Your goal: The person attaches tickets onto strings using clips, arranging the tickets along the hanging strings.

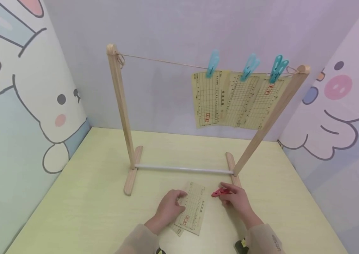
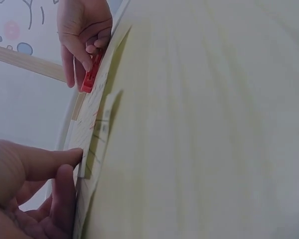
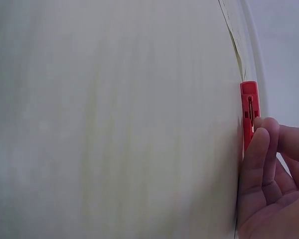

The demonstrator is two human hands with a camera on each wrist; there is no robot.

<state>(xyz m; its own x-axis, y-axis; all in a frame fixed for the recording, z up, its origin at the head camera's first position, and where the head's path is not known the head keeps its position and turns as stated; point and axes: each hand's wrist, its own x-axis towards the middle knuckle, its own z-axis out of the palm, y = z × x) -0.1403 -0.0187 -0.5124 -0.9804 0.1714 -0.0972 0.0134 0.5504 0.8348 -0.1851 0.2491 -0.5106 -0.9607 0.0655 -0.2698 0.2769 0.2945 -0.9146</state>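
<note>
In the head view my left hand (image 1: 168, 208) rests at the left edge of two overlapping printed paper slips (image 1: 195, 206) on the table. Its thumb and forefinger touch the upper slip, their tips apart in this view. Seen from the left wrist, the paper edges (image 2: 95, 134) lift slightly off the tabletop near those fingertips. My right hand (image 1: 237, 200), to the right of the slips, pinches a red clothespin (image 1: 218, 192) between thumb and fingers. The right wrist view shows the clothespin (image 3: 249, 102) close to the table surface, its back end hidden by the fingers.
Behind the hands stands a wooden frame (image 1: 122, 106) with a white crossbar (image 1: 184, 169) low down. A string (image 1: 163, 61) runs between its posts. Three blue-green clothespins (image 1: 212, 64) hold overlapping printed slips (image 1: 209, 98) on its right half. Cartoon-printed walls surround the table (image 1: 87, 183).
</note>
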